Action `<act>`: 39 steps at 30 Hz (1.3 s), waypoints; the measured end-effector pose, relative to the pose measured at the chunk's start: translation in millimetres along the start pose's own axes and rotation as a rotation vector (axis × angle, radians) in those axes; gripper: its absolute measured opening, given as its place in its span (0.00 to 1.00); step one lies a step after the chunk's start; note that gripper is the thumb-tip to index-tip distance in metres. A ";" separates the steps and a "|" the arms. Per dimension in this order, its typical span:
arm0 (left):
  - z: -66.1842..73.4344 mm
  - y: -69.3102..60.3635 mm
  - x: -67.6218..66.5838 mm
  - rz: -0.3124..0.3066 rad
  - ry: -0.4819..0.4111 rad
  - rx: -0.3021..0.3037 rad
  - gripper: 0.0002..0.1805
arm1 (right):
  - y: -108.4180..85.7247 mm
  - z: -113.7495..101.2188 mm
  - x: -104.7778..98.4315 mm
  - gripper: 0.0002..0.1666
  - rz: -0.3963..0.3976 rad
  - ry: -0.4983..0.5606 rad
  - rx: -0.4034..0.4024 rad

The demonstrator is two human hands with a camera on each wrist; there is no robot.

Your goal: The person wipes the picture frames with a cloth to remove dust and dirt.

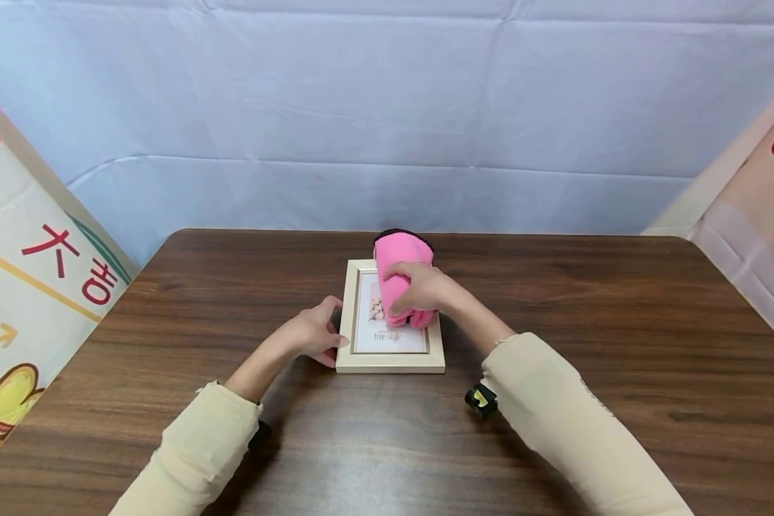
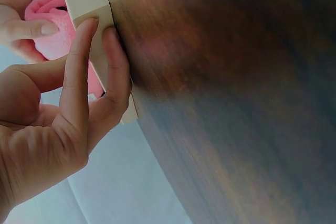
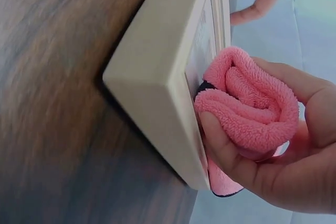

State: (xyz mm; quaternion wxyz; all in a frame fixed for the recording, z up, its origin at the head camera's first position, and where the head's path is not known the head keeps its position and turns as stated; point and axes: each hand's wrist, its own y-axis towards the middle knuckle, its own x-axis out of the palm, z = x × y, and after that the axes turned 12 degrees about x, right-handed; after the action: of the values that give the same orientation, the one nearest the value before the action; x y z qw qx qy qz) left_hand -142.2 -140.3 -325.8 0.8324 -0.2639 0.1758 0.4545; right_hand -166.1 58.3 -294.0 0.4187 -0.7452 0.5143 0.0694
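Note:
A cream picture frame (image 1: 390, 363) lies flat on the brown wood-grain table (image 1: 555, 401); its face shows a pink flower and the words "free style". My left hand (image 1: 309, 330) holds the frame's left edge, with the thumb on the border and fingertips (image 2: 86, 30) against the outer side. In my right hand (image 1: 426, 287) is a folded pink cloth (image 1: 403, 249) with dark edging, gripped between thumb and fingers. The cloth rests over the frame's upper right part and covers some of the picture. Its rolled, fluffy folds (image 3: 252, 108) show in the right wrist view.
A pale blue-white sheet (image 1: 361, 107) hangs behind the table's far edge. Printed cloths with red characters stand at the left (image 1: 39, 272) and right (image 1: 761, 215). A black wrist device (image 1: 481, 400) sits below the right sleeve.

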 end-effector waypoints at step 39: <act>0.9 2.1 -1.7 -0.014 -0.010 0.004 0.27 | 1.9 -6.7 9.8 0.33 0.028 -0.076 -0.040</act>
State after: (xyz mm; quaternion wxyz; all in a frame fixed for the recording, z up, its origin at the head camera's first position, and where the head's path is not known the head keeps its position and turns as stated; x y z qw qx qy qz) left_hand -144.8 -140.0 -324.8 0.8369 -0.2614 0.1707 0.4495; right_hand -165.4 46.5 -296.0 0.4219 -0.7429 0.5071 0.1136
